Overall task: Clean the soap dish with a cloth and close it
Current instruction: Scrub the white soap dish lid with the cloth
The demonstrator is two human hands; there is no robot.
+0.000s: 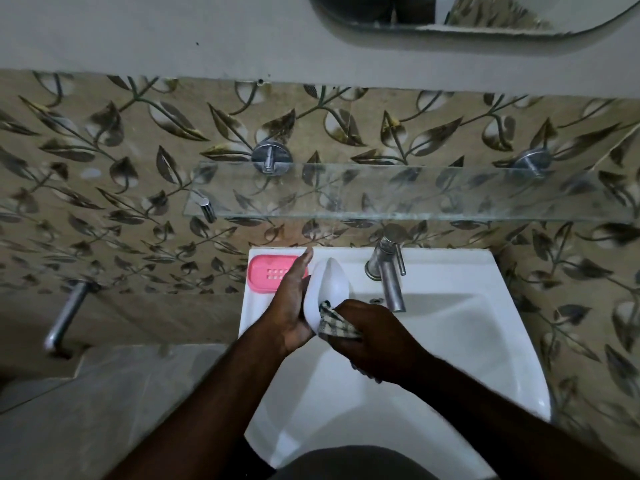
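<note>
Both forearms are stretched forward over the sink, meeting above its left rear part. The right hand is curled tight round a bunched checked cloth, knuckles up, and the cloth is pressed against the lower end of the white lid. The lid is held on edge, clear of the basin, by the left hand; the fingers are laid long up its outer side and clamped to it, with the thumb hidden behind. The dish is thus seen apart: its pink base is left on the sink's back left corner, just beyond the left fingertips, slotted side up. A steel tap is mounted on the ledge right of the lid. To the left, a grey slab and a metal bar are seen. Above, a glass shelf is fixed to leaf-patterned tiles, and a mirror is hung higher still.
</note>
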